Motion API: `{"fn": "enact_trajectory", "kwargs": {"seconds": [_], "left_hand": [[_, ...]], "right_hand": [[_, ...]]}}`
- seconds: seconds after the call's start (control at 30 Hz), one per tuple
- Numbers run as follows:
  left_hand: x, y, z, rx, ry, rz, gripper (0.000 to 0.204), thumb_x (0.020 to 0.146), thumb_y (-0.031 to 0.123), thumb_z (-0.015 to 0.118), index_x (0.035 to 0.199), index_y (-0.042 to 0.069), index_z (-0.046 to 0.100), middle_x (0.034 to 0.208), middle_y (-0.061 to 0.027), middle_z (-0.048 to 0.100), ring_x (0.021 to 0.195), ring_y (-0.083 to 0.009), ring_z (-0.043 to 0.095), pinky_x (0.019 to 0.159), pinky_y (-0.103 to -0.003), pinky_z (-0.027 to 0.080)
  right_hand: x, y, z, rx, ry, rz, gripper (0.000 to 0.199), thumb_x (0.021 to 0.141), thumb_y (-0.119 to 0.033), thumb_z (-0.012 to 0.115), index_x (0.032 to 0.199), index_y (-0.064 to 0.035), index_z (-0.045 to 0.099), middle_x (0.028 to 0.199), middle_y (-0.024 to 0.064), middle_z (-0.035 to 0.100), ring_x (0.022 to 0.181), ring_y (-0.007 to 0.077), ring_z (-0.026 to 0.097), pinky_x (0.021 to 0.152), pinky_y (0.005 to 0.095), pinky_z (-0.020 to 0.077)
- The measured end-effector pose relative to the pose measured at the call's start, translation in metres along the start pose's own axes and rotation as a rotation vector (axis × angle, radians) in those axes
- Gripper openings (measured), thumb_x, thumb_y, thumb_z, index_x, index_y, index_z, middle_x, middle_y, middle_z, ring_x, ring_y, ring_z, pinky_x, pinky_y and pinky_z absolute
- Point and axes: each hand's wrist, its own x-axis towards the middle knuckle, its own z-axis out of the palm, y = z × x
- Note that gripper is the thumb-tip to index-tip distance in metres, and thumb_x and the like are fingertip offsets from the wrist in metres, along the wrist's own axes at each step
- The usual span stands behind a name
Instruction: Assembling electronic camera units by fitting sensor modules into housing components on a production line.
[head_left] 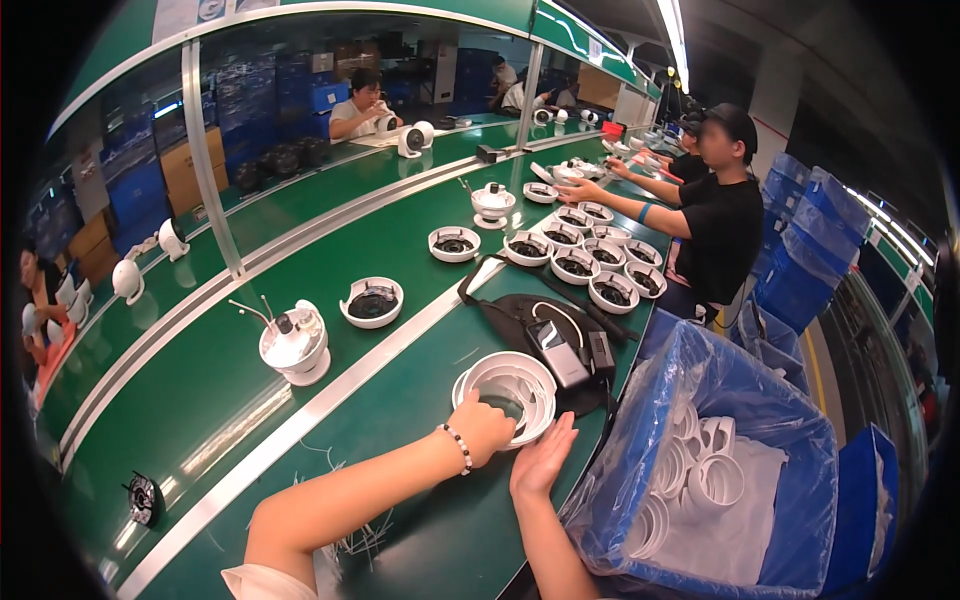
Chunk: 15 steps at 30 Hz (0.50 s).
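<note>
Near the front edge of the green bench sits a white round plastic housing (545, 385), with curved ring-like walls nested inside and the green surface showing through its middle. My left hand (484, 430), with a beaded bracelet at the wrist, is curled over the near rim, its fingers closed there and partly hidden. Beside the housing's near right side, my right hand (543, 458) is held with palm up and fingers stretched out, holding nothing. Just behind the housing lies a black bag (500, 310) with a silver-grey device (562, 358) on it.
A plastic-lined blue bin (815, 450) holding white rings (718, 480) stands at the right. White bowls with black insides (575, 264) cluster farther back, near a co-worker (722, 215). A white round-bodied unit (295, 345) and a bowl (372, 302) stand on the belt. Thin strips (365, 535) lie near my left forearm.
</note>
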Motion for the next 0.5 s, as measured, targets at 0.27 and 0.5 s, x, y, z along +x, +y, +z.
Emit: {"fn": "enact_trajectory", "kwargs": {"seconds": [0.27, 0.5], "left_hand": [[0.035, -0.052, 0.018, 0.094, 0.13, -0.216, 0.003, 0.06, 0.01, 0.058, 0.062, 0.012, 0.059, 0.061, -0.0082, 0.059, 0.063, -0.0236, 0.06, 0.073, -0.039, 0.041], [0.063, -0.102, 0.019, 0.183, 0.098, -0.356, 0.013, 0.061, 0.003, 0.056, 0.068, 0.012, 0.062, 0.07, -0.0095, 0.061, 0.074, -0.0245, 0.06, 0.09, -0.047, 0.032]], "right_hand": [[-0.004, 0.009, -0.001, -0.235, -0.131, -0.185, 0.056, 0.089, -0.038, 0.026, 0.132, -0.0056, 0.009, 0.14, 0.0081, 0.003, 0.129, 0.0255, 0.0, 0.102, 0.0425, 0.0035], [-0.01, 0.004, 0.006, -0.448, -0.244, -0.279, 0.061, 0.086, -0.038, 0.032, 0.132, -0.0031, 0.011, 0.139, 0.0099, 0.004, 0.128, 0.0271, 0.004, 0.101, 0.0452, 0.0063]]}}
